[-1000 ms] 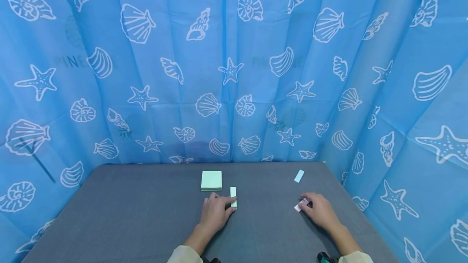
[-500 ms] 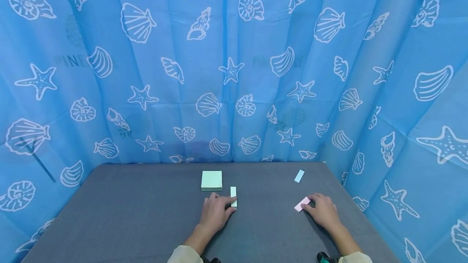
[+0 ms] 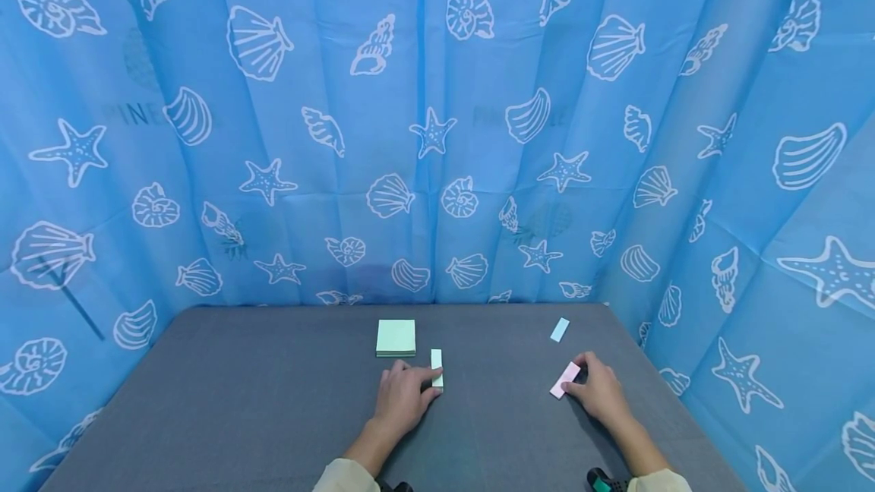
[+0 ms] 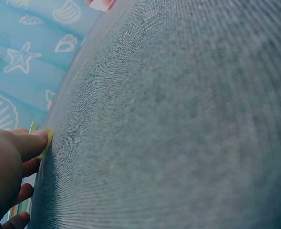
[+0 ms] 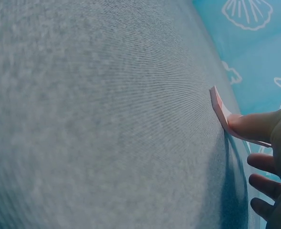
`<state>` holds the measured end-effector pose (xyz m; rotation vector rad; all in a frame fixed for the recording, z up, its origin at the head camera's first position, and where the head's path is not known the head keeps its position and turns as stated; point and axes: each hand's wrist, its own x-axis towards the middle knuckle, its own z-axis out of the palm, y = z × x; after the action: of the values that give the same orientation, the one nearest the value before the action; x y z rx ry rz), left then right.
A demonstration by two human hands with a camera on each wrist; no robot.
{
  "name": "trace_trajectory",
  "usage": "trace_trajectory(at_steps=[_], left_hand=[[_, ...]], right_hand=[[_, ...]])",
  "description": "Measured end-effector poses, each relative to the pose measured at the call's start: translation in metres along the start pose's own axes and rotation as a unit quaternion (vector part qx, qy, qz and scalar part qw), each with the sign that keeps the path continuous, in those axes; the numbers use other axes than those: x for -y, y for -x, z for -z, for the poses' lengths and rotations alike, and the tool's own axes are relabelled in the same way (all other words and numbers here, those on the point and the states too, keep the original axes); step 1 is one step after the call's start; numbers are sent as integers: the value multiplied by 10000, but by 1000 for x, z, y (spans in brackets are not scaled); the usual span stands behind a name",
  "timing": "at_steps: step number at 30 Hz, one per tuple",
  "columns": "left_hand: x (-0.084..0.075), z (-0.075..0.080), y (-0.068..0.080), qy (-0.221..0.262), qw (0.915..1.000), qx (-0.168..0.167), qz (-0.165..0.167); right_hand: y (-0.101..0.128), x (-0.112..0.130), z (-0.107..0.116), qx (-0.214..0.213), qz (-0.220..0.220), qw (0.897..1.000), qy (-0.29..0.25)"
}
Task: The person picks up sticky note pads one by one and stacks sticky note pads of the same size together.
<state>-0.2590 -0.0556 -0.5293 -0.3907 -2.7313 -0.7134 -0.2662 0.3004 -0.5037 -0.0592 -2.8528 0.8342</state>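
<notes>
My left hand [image 3: 402, 397] pinches a narrow pale green sticky note pad [image 3: 437, 358] by its side, thumb near its lower end and forefinger higher up. In the left wrist view the thumb lies against this pad [image 4: 48, 141]. At the right, my right hand [image 3: 603, 392] holds a narrow pink sticky note pad [image 3: 565, 380] between thumb and forefinger at its right side. The right wrist view shows the thumb on the pink pad [image 5: 218, 106], which looks slightly bent, with the other fingers loosely spread below.
A square stack of light green sticky notes [image 3: 396, 335] lies beyond my left hand. A small light blue strip [image 3: 560, 329] lies farther back at the right. The grey cloth-covered table [image 3: 239, 401] ends at a blue shell-patterned curtain [image 3: 342, 211].
My right fingers, which covered much of the pink pad, have shifted to its edge. The pad has turned more lengthwise, its far end pointing away. My left hand stays in place.
</notes>
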Motion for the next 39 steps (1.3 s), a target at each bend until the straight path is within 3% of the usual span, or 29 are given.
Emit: trace_trajectory(at_steps=[9, 18, 32, 39], left_hand=[[2, -1, -1, -12, 10000, -2, -38], [1, 0, 0, -24, 10000, -1, -31], [2, 1, -1, 42, 9999, 138, 17], [2, 1, -1, -21, 10000, 91, -24]], right_hand=[[2, 5, -2, -109, 114, 9998, -128], [1, 12, -1, -225, 570, 9980, -178], [-6, 39, 3, -392, 922, 9922, -739], [-8, 53, 1, -491, 835, 9890, -1116]])
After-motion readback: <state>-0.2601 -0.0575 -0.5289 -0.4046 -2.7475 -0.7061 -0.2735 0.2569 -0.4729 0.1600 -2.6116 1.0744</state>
